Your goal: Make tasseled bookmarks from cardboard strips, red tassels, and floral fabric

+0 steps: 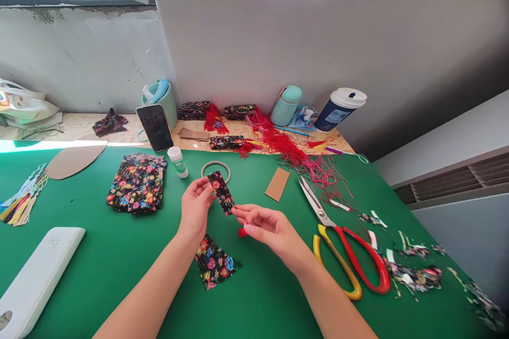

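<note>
A narrow black floral strip [221,192] is held above the green table. My left hand [196,205] pinches its upper left end. My right hand [266,226] has its fingertips at the strip's lower right end, fingers curled, and a small red object [242,232] hangs just below them. Beneath my left wrist lies a loose piece of floral fabric [216,264]. Beyond the strip sits a roll of tape [216,164], partly covered by it. A brown card [277,184] lies to the right of the hands.
Large scissors [324,217] with red and yellow handles lie at right, near fabric scraps [417,275]. At left are a floral fabric stack [137,183], a glue stick [177,162], a phone [155,127] and a white power bank [43,275]. Red tassels [284,143] line the back.
</note>
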`<action>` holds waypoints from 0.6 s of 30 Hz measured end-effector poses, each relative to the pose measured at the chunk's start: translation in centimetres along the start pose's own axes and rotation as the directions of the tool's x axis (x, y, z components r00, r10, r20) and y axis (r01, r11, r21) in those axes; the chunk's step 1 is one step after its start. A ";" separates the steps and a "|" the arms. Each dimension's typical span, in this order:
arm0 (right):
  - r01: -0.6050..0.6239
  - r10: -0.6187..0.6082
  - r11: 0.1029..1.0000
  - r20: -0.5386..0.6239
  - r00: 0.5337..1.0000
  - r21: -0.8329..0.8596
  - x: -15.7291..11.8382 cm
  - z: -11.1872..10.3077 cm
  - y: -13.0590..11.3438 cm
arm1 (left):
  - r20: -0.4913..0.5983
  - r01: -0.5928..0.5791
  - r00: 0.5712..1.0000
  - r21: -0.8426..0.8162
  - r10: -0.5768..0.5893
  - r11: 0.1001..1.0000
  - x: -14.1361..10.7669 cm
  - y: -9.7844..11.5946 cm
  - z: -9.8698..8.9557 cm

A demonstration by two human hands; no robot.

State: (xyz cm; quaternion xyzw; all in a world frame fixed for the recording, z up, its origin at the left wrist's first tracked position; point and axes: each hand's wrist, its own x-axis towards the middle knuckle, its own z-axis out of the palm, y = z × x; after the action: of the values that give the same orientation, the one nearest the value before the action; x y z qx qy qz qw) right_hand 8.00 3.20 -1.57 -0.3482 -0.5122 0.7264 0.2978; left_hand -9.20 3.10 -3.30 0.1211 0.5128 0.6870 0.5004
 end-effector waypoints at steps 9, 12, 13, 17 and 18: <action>0.269 -0.337 0.843 -0.068 0.939 -0.465 -0.6 0.8 0.7 | 0.267 -0.109 0.962 0.180 0.058 0.978 -2.1 -0.9 1.1; 0.335 -0.445 0.689 -0.012 0.895 -0.642 -0.8 1.2 0.8 | 0.314 -0.080 0.949 0.182 0.019 0.980 -2.5 -0.9 1.3; 0.357 -0.475 0.646 0.011 0.880 -0.675 -0.9 1.3 0.9 | 0.330 -0.066 0.944 0.175 0.005 0.982 -2.5 -0.9 1.3; 0.425 -0.543 0.548 0.081 0.836 -0.721 -1.1 1.8 1.0 | 0.384 -0.034 0.923 0.139 -0.022 0.990 -2.5 -0.9 1.2; 0.430 -0.541 0.546 0.089 0.836 -0.719 -1.1 1.8 1.0 | 0.391 -0.032 0.920 0.129 -0.021 0.991 -2.5 -0.9 1.2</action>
State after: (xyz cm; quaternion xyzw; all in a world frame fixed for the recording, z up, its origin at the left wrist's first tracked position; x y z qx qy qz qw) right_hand 7.08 1.05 -1.84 -0.3307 -0.8054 0.3306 0.3642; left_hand -6.73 1.76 -2.69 0.2904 0.4466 0.6148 0.5816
